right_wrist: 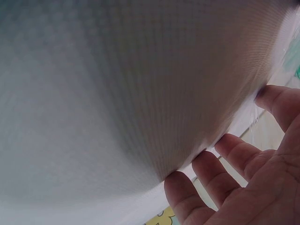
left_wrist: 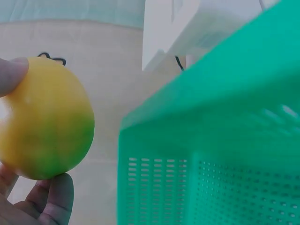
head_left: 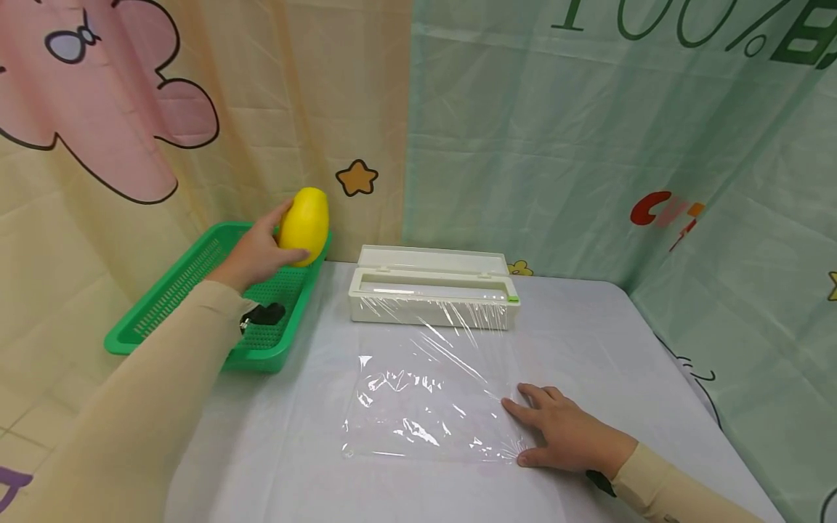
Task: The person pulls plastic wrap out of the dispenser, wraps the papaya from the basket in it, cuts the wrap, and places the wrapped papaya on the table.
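Note:
A smooth yellow mango point(head_left: 304, 226), green at one end in the left wrist view, is held between the thumb and fingers of my left hand point(head_left: 256, 250). That hand is raised over the far end of a green basket point(head_left: 294, 319). Clear plastic wrap point(head_left: 418, 396) lies pulled out over the white tabletop, running from a white wrap dispenser point(head_left: 434, 312) with its lid raised. My right hand point(head_left: 569, 432) rests with spread fingers at the near right corner of the film, where creases gather by the thumb. The right wrist view shows those fingertips point(right_wrist: 177, 183) against the white cloth.
The basket stands at the table's left side, with perforated walls and floor. A white cloth covers the table point(head_left: 588, 341). Behind and to the right hang printed curtains point(head_left: 523, 145), close to the table's edges. A black wrist strap point(head_left: 264, 314) shows at the left sleeve.

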Motion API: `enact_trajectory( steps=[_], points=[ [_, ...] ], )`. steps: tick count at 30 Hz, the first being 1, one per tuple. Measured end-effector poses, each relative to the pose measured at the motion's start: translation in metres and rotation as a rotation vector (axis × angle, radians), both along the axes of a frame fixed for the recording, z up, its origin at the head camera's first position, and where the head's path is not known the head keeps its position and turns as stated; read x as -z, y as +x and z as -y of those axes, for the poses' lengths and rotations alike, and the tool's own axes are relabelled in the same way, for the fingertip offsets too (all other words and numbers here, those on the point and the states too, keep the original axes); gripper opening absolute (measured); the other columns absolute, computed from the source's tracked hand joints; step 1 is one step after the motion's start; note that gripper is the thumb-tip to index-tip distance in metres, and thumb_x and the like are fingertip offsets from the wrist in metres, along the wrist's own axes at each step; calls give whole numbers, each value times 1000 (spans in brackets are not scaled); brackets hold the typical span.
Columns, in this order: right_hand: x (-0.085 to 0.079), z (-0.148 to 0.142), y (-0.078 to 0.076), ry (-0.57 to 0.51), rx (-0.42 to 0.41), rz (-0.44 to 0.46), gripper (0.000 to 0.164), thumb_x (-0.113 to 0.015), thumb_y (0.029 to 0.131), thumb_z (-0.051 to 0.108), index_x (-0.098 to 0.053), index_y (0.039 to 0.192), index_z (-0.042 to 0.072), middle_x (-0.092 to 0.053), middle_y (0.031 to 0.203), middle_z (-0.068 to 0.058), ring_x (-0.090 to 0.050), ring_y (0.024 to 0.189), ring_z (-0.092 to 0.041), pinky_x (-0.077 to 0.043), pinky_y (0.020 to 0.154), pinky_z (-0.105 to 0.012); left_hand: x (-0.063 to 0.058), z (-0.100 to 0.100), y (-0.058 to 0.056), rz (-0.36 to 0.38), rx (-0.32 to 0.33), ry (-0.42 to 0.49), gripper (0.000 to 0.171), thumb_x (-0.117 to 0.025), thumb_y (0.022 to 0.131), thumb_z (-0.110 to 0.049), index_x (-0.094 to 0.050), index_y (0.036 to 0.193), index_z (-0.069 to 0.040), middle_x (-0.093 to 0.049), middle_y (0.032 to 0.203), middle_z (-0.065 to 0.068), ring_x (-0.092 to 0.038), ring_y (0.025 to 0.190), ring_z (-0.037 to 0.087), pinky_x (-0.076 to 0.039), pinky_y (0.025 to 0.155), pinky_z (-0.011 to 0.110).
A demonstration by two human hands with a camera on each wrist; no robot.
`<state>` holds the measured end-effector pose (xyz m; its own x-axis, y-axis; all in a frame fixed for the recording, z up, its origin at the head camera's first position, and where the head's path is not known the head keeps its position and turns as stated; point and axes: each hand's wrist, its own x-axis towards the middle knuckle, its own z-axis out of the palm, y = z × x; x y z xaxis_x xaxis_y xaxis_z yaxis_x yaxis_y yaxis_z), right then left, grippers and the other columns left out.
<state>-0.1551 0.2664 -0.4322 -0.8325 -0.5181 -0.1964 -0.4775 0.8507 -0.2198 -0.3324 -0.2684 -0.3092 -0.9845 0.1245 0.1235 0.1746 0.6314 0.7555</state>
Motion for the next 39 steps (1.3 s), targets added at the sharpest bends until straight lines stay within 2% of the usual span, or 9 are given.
enact_trajectory(
  steps=[7, 13, 18, 31, 39],
  points=[
    [0, 0, 0, 4, -2, -5, 90, -77, 85, 66, -49, 159, 21, -40, 162, -19, -42, 143, -43, -47, 108, -62, -4, -20, 2, -36, 54, -13, 104, -79, 94, -25, -9, 170, -35, -29, 168, 17, -52, 128, 43, -49, 108, 61],
    [-1, 1, 0, 9, 5, 1, 90, -77, 84, 66, -50, 158, 22, -40, 162, -18, -42, 143, -43, -48, 108, -62, -6, -37, 6, -45, 96, -37, 104, -80, 92, -25, -12, 169, -40, -21, 171, 18, -50, 133, 45, -47, 111, 65],
    [0, 1, 0, 7, 11, 7, 91, -77, 84, 66, -50, 158, 22, -40, 162, -18, -41, 144, -43, -47, 109, -62, -7, -49, 10, -66, 135, -62, 103, -80, 91, -25, -15, 168, -42, -25, 171, 16, -50, 133, 43, -47, 110, 66],
    [0, 1, 0, 0, 21, 18, 91, -78, 84, 65, -50, 158, 22, -39, 163, -18, -41, 144, -43, -46, 109, -62, -3, -70, 18, -110, 226, -91, 100, -81, 89, -22, -22, 169, -34, -32, 166, 12, -51, 130, 39, -49, 109, 63],
    [0, 1, -1, -3, 16, 14, 90, -78, 84, 64, -50, 158, 22, -39, 163, -19, -41, 144, -43, -46, 109, -63, 1, -86, 29, -109, 313, -109, 96, -79, 92, -17, -23, 169, -30, -32, 166, 12, -49, 134, 39, -49, 111, 61]
  ],
)
